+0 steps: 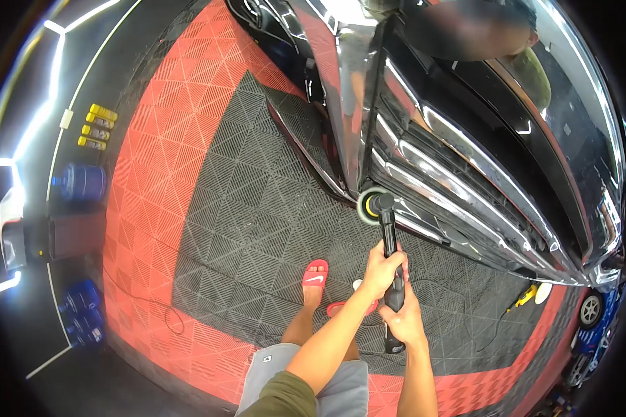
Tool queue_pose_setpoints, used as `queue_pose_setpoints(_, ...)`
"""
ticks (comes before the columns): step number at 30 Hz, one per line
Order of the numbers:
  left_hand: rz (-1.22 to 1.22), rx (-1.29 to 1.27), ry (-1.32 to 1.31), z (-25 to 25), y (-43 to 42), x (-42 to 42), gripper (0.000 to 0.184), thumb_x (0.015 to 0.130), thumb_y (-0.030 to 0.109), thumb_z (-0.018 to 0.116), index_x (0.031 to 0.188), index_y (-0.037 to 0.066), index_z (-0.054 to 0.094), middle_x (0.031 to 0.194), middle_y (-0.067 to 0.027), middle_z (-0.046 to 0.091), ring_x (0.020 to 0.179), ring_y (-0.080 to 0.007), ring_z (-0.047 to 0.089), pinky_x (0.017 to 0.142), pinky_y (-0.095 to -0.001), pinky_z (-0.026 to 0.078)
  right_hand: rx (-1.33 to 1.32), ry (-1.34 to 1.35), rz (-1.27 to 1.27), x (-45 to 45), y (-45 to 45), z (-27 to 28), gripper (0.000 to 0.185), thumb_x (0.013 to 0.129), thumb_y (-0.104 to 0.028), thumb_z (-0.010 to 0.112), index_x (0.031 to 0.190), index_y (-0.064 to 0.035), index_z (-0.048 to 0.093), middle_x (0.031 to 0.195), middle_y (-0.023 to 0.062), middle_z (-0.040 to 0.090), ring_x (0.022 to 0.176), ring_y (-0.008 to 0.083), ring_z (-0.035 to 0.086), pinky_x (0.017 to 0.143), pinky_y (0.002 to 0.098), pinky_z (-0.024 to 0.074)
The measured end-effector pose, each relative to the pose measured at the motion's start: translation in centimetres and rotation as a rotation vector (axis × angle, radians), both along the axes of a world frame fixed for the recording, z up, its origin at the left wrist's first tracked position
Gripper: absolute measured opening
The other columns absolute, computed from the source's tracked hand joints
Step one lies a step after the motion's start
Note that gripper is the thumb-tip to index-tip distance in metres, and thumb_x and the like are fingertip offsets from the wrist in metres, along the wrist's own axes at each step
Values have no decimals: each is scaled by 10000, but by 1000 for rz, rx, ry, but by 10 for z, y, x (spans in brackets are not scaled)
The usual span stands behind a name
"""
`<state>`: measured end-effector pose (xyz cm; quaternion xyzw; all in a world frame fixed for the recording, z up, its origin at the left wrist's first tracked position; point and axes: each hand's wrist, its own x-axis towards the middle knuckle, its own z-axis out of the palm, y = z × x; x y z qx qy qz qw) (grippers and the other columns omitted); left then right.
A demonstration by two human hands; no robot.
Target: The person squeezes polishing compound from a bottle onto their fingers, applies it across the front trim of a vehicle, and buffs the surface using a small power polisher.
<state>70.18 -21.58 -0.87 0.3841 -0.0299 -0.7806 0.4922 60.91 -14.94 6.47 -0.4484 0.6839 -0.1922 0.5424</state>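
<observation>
Both my hands are wrapped round a black handheld polisher (389,233) with a round, light-rimmed pad (370,206) at its far end. My left hand (384,267) grips the neck of the tool. Lower down, my right hand (405,316) is closed round its rear body. The pad is at the lower front corner of a glossy black car (459,160), beside the grille; whether it touches the surface cannot be made out.
Red and dark grey floor tiles (236,208) lie underfoot. A yellow and black tool (526,296) with a cord lies at the right, near a blue vehicle (598,326). Blue water bottles (83,182) and yellow-capped containers (99,119) stand left. A person's head shows at the top.
</observation>
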Motion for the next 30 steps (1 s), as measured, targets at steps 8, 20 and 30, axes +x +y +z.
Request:
queue_pose_setpoints(8, 10, 10, -77, 1, -5, 1, 129, 861, -21, 573, 937, 40, 490, 672, -72, 581, 524, -165, 572, 487, -331, 503, 87, -14, 26, -6, -2, -5, 582, 730, -47, 668, 1284, 31, 508, 860, 78, 646, 719, 170, 618, 685, 322, 509)
queue_pose_setpoints(20, -50, -23, -136, -7, 12, -31, 131, 875, -11, 568, 968, 29, 485, 675, -81, 582, 521, -173, 575, 492, -327, 504, 78, -67, -25, -31, 18, -15, 688, 740, -47, 683, 1385, 34, 458, 905, 39, 629, 783, 134, 612, 740, 299, 515)
queue_pose_setpoints(30, -133, -56, -199, -18, 28, -60, 140, 857, -18, 563, 968, 22, 487, 674, -79, 596, 529, -173, 593, 495, -321, 499, -40, -40, -101, -58, 47, -39, 616, 750, -81, 696, 1315, 32, 476, 984, 103, 660, 852, 197, 645, 801, 329, 527)
